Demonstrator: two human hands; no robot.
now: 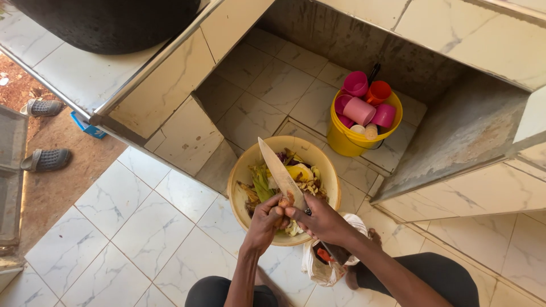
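Left hand (pixel 266 215) pinches a small vegetable piece (pixel 284 202). Right hand (pixel 319 219) grips the knife (pixel 280 172), blade against the piece. Both sit above the scrap-filled bowl (pixel 239 170); a yellow bucket (pixel 351 142) stands beyond.

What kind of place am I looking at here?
Likely a home kitchen or wash area by an open doorway: marble-patterned tiled floor and counter, a yellow bucket of plastic cups, and a bowl of vegetable scraps.

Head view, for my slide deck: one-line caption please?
Left hand holds a small orange vegetable piece against a large knife in the right hand above a round yellow scrap bowl.
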